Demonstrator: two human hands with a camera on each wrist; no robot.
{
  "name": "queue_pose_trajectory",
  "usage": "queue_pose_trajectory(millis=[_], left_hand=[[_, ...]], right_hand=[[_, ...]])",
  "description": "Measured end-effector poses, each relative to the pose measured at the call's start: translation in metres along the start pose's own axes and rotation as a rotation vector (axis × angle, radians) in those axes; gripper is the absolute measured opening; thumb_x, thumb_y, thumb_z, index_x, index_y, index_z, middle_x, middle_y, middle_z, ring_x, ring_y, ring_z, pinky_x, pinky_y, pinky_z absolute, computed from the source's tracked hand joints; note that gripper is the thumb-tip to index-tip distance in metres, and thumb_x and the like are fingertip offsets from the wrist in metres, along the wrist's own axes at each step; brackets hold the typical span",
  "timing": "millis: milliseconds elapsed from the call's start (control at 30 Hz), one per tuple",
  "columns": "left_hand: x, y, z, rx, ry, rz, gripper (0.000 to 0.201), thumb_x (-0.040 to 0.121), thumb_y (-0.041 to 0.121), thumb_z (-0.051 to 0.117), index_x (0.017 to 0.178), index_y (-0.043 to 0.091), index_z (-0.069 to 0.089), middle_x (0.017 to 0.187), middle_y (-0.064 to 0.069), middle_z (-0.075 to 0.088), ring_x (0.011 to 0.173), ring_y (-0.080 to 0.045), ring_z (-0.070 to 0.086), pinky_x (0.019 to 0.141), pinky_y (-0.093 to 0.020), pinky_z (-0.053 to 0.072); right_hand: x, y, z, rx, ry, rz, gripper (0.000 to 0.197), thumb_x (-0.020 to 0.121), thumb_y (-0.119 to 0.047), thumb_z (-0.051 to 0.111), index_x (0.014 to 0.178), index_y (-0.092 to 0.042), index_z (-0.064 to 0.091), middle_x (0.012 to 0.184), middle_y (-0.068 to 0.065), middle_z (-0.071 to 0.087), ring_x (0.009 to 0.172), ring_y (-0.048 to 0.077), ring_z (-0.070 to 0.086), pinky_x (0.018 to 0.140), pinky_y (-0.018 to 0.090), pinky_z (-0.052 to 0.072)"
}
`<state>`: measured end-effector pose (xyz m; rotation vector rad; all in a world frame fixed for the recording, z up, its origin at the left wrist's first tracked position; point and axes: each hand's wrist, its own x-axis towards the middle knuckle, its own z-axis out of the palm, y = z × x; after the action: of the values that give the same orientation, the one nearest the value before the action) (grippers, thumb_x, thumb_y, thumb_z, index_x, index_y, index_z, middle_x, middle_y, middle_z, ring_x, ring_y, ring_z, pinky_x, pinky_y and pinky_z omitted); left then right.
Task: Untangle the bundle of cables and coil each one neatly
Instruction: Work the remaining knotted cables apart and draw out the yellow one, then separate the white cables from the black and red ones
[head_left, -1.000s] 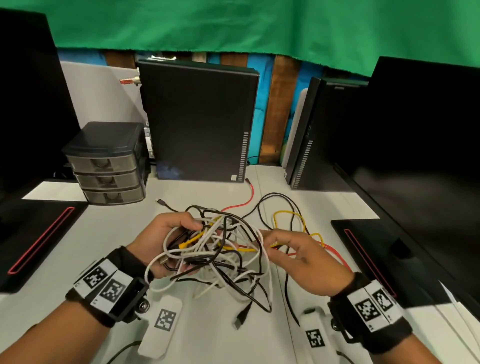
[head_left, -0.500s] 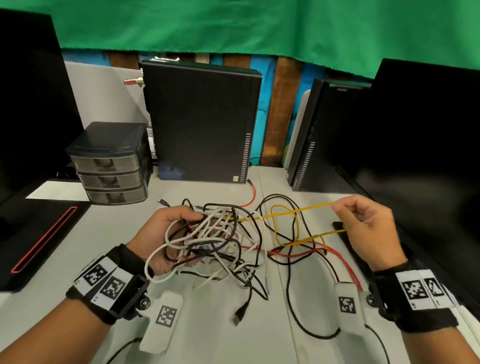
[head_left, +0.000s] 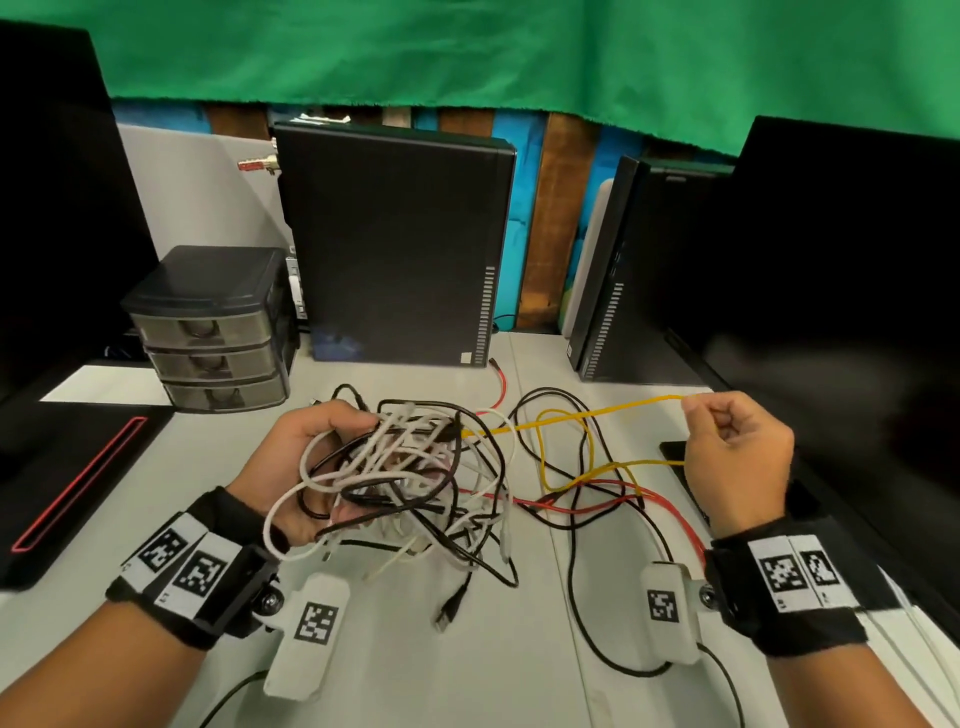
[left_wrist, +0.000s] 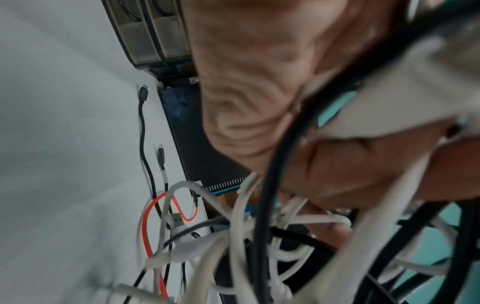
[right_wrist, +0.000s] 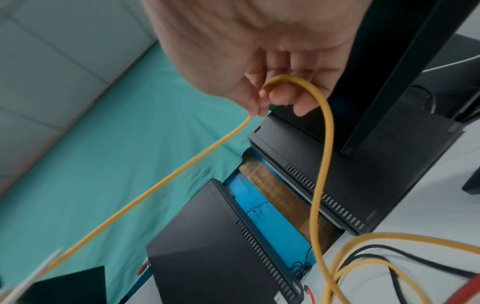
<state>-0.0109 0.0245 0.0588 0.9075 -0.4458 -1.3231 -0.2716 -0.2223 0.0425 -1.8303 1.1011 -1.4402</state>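
Note:
A tangled bundle of white and black cables (head_left: 405, 483) is held just above the grey table, gripped in my left hand (head_left: 306, 467), whose fingers curl round the strands (left_wrist: 324, 226). My right hand (head_left: 727, 441) is off to the right and pinches a loop of the yellow cable (head_left: 571, 418) between thumb and fingers (right_wrist: 283, 94). The yellow cable stretches from the bundle to that hand and loops back onto the table. A red cable (head_left: 597, 506) and a black cable (head_left: 571, 561) trail across the table on the right.
Two black computer towers (head_left: 395, 249) (head_left: 654, 270) stand at the back. A grey drawer unit (head_left: 208, 332) sits at the back left. Monitor stands with red trim (head_left: 78, 483) flank both sides, with a big black monitor (head_left: 857, 286) on the right.
My right hand left the bundle and pulled the yellow cable out to the right until it stretched out. The left hand kept holding the bundle in place.

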Motion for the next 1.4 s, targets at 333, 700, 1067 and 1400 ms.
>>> queue_pose_trajectory(millis=[333,700,1067,1400], left_hand=[[-0.012,0.033,-0.026,-0.205,-0.291,0.103,0.053,0.098,0.026,0.016,0.117,-0.009,0.050,0.110,-0.029,0.060,0.088,-0.041,0.066,0.066,-0.035,0.029],[-0.023,0.044,-0.004,-0.167,-0.293,0.157,0.056,0.098,0.030,0.019,0.116,-0.011,0.052,0.112,-0.030,0.064,0.072,-0.033,0.065,0.053,-0.031,0.024],[-0.018,0.044,0.015,-0.093,-0.069,0.288,0.047,0.095,0.032,0.039,0.082,0.004,0.075,0.077,-0.009,0.073,0.052,-0.017,0.064,0.042,-0.020,0.048],[-0.008,0.028,0.022,-0.134,0.003,0.238,0.042,0.096,0.032,0.040,0.103,0.002,0.069,0.093,-0.014,0.070,0.053,-0.021,0.063,0.045,-0.024,0.049]], right_hand=[[0.013,0.017,-0.018,-0.175,-0.010,0.139,0.018,0.091,-0.016,0.067,0.107,-0.008,0.071,0.094,-0.002,0.070,0.088,0.004,0.065,0.088,0.029,0.054],[-0.071,-0.037,0.041,-0.047,-0.677,-0.069,0.013,0.094,-0.023,0.066,0.104,-0.028,0.071,0.101,-0.018,0.070,0.100,-0.003,0.062,0.081,0.009,0.045],[-0.092,-0.060,0.048,0.216,-0.786,0.067,0.018,0.094,-0.016,0.066,0.105,-0.028,0.072,0.098,-0.006,0.074,0.099,0.009,0.067,0.086,0.030,0.055],[-0.099,-0.061,0.038,0.232,-0.687,0.029,0.016,0.091,-0.011,0.070,0.098,-0.025,0.073,0.090,-0.009,0.074,0.089,0.010,0.068,0.083,0.031,0.056]])
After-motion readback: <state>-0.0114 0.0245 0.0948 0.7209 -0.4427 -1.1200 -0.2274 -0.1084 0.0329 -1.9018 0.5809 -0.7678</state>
